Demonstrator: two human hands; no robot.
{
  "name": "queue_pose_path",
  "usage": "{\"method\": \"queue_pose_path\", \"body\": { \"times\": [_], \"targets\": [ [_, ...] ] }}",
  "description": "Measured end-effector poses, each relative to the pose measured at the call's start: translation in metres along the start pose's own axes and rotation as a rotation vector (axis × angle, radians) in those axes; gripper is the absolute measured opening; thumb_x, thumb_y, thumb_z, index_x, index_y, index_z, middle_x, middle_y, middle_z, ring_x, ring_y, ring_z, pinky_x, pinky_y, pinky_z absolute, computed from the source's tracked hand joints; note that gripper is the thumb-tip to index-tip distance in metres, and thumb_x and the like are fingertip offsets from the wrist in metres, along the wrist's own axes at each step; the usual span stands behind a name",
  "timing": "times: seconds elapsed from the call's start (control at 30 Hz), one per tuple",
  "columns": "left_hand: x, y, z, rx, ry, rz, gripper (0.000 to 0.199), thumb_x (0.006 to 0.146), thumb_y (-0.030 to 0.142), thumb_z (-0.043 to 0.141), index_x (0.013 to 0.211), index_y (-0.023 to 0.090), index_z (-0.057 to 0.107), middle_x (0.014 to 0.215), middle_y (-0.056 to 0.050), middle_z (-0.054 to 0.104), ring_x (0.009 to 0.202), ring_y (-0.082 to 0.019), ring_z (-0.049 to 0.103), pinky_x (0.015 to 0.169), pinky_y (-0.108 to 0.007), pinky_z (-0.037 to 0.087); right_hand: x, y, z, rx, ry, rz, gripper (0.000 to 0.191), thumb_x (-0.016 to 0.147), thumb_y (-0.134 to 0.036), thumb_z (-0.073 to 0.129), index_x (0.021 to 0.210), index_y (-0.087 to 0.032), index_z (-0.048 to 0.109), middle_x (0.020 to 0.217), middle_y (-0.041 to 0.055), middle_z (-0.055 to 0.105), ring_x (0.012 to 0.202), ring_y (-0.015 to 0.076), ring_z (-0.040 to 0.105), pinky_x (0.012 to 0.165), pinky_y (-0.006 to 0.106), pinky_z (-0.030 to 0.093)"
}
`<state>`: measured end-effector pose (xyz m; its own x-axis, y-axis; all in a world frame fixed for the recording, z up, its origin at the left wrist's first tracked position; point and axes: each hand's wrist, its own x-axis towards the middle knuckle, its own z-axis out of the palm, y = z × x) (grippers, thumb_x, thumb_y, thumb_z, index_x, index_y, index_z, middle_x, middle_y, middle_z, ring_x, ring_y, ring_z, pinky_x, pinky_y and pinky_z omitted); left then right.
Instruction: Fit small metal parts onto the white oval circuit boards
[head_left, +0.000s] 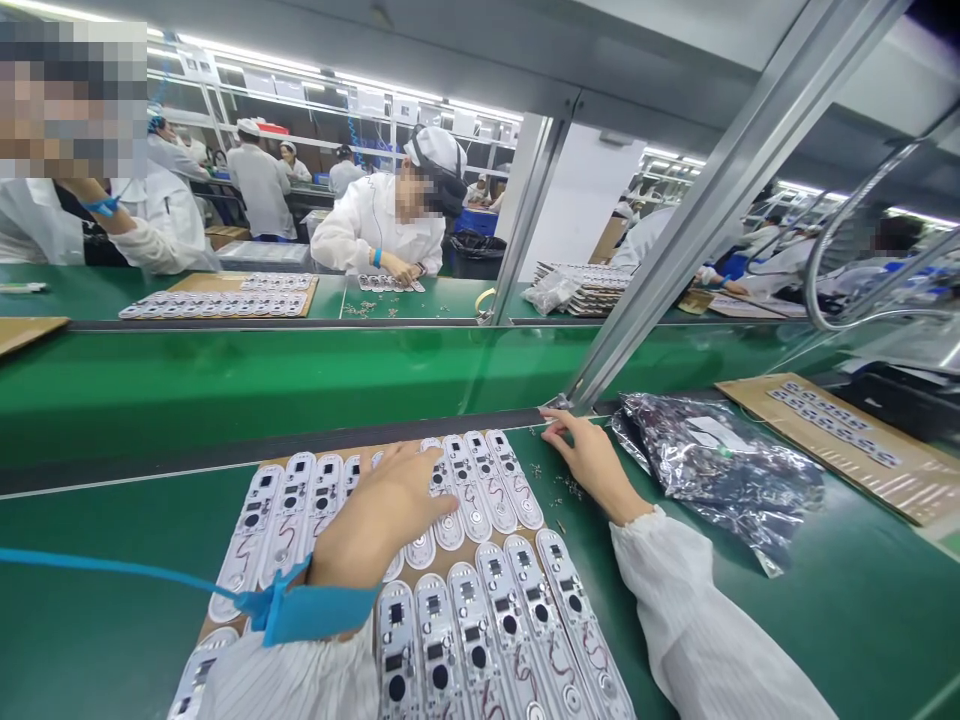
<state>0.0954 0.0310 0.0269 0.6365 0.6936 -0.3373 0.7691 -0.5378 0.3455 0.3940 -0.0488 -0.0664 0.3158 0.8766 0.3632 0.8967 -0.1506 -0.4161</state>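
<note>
My left hand (390, 510), with a blue wrist strap (322, 612), lies palm down over the upper row of white oblong housings (476, 490). Its fingers are spread and its thumb points right; some fingertips blend in with the housings. Each housing carries a small circuit board, a black round part and thin red wires. A second row of housings (480, 640) lies nearer to me. Right of the upper row, my right hand (589, 455) has its fingers curled into a pinch, and what they hold is too small to see. Tiny loose metal parts (566, 485) are scattered beside it.
A shiny plastic bag (712, 450) and a cardboard sheet with small boards (832, 420) lie to the right. A metal post (720, 200) slants up from the bench's back edge. Beyond the green divider (225, 380), a co-worker (390, 215) handles similar housings.
</note>
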Motion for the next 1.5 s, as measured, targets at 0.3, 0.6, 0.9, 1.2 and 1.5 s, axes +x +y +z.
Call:
{"method": "queue_pose_path", "body": {
  "times": [0.3,0.6,0.9,1.2,1.5],
  "targets": [
    [-0.002,0.004,-0.002,-0.008,-0.015,-0.003,0.062,0.086,0.042,0.057,0.143,0.021,0.049,0.155,-0.015,0.038,0.146,-0.035,0.028,0.118,-0.062,0.016,-0.006,0.01,-0.014,-0.082,-0.056,0.025,0.021,0.088,-0.037,0.054,0.089,-0.022,0.069,0.088,0.0067,0.069,0.084,0.0252,0.063,0.075,0.036,0.046],
    [-0.004,0.007,-0.003,-0.014,-0.027,0.01,0.056,0.085,0.041,0.057,0.137,0.022,0.054,0.151,-0.013,0.046,0.145,-0.037,0.03,0.116,-0.064,0.02,-0.006,0.0,-0.003,-0.061,-0.09,0.051,0.021,0.089,-0.033,0.05,0.085,-0.024,0.069,0.098,0.0075,0.061,0.079,0.0225,0.061,0.075,0.036,0.047],
    [-0.002,0.004,0.0,-0.086,0.053,0.08,0.052,0.086,0.039,0.058,0.135,0.022,0.056,0.144,-0.012,0.054,0.139,-0.037,0.04,0.113,-0.06,0.028,-0.008,-0.03,-0.013,0.168,-0.048,0.1,0.024,0.093,-0.041,0.044,0.089,-0.024,0.06,0.092,0.0075,0.069,0.082,0.0249,0.063,0.08,0.04,0.047],
    [-0.004,0.014,-0.011,-0.348,0.201,0.245,0.036,0.095,0.028,0.041,0.121,0.028,0.066,0.124,-0.002,0.069,0.119,-0.025,0.06,0.1,-0.041,0.049,0.003,-0.134,-0.021,0.775,-0.495,-0.089,0.012,0.094,-0.035,0.052,0.094,-0.023,0.049,0.088,0.0014,0.067,0.084,0.0151,0.065,0.079,0.032,0.052],
    [0.004,-0.008,-0.018,-0.657,0.297,0.131,0.022,0.087,0.016,0.057,0.101,0.018,0.074,0.1,-0.004,0.077,0.092,-0.017,0.072,0.088,-0.029,0.057,0.024,-0.166,-0.02,0.664,-0.46,-0.05,0.007,0.091,-0.025,0.053,0.097,-0.022,0.053,0.088,0.0016,0.07,0.085,0.0168,0.066,0.081,0.034,0.051]
  ]
}}
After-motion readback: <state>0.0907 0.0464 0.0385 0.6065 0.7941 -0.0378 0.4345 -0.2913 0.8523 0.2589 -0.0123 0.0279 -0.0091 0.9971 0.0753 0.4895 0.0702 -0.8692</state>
